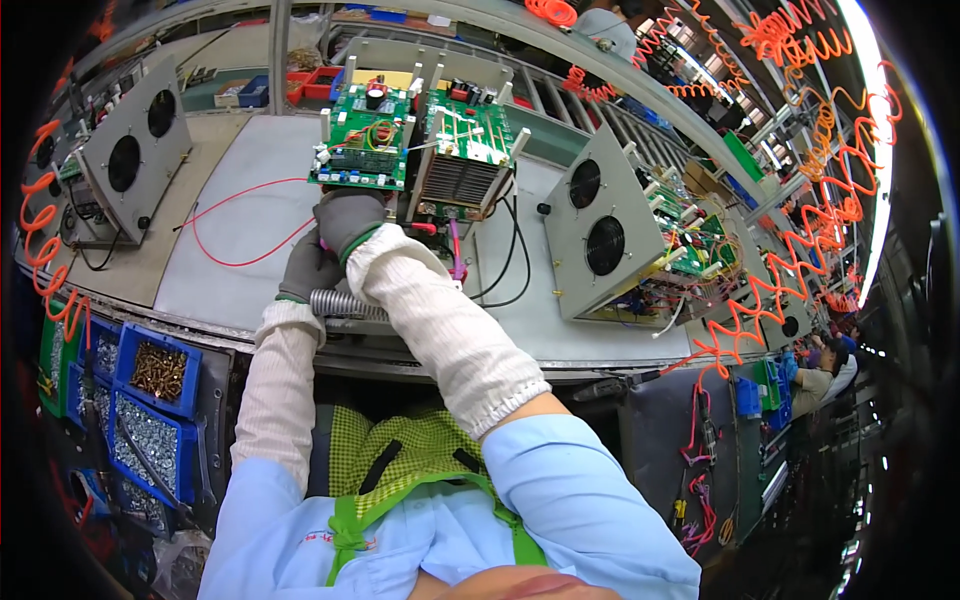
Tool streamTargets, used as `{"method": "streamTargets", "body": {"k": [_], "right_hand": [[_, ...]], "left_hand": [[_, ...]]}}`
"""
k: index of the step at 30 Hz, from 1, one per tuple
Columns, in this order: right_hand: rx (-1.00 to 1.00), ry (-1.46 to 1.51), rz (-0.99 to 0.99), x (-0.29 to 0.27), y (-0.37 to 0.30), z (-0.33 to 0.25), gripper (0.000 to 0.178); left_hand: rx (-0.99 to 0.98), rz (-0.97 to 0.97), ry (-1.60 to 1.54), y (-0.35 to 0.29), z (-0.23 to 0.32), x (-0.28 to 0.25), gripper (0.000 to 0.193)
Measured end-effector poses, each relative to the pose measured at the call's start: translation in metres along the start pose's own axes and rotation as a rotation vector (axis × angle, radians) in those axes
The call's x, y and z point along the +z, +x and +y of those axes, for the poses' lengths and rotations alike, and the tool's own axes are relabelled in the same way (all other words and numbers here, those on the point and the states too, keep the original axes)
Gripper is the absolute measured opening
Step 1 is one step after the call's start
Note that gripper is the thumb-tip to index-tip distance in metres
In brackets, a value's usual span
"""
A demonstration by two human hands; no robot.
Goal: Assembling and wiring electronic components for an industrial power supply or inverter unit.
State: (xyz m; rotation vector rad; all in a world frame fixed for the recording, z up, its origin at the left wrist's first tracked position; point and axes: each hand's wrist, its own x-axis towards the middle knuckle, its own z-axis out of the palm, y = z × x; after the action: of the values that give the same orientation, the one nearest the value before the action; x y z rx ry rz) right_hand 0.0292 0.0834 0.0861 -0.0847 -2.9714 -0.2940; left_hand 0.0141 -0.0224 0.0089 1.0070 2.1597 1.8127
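Note:
Both hands wear dark grey gloves and come together at the near side of an open machine unit with green circuit boards. My left hand [308, 270] is closed, its fingertips meeting the other hand; what it grips is hidden. Just above it, my right hand [350, 220] curls its fingers below the front edge of the left green circuit board [362, 140]; its fingertips are hidden too. A thin red wire [240, 264] loops over the bench and runs up to the hands. Beside the left wrist lies a ribbed silvery coil [345, 304]. A finned metal heat sink [455, 180] stands right of the board.
Grey panels with two fans stand at left [140, 140] and right [597, 220]. A black cable [522, 250] droops right of the unit. Blue bins [155, 370] with screws and small metal parts sit lower left. Orange coiled hoses [800, 250] hang right; a co-worker [825, 375] is beyond.

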Motion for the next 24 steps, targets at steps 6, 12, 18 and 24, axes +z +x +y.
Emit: {"method": "streamTargets", "body": {"k": [6, 12, 18, 24], "right_hand": [[-0.12, 0.062, -0.069, -0.011, 0.0, 0.007, 0.03], [0.081, 0.17, -0.14, -0.028, -0.011, 0.004, 0.032], [0.018, 0.159, -0.151, -0.025, -0.003, 0.002, 0.03], [0.064, 0.128, -0.026, -0.033, -0.007, -0.009, 0.041]], "left_hand": [[0.1, 0.026, -0.05, 0.002, -0.007, 0.002, 0.05], [0.104, 0.046, 0.105, 0.001, 0.003, 0.001, 0.043], [0.082, 0.065, -0.008, 0.006, -0.027, 0.0, 0.04], [-0.042, -0.067, -0.537, 0.012, -0.051, 0.003, 0.044]]}}
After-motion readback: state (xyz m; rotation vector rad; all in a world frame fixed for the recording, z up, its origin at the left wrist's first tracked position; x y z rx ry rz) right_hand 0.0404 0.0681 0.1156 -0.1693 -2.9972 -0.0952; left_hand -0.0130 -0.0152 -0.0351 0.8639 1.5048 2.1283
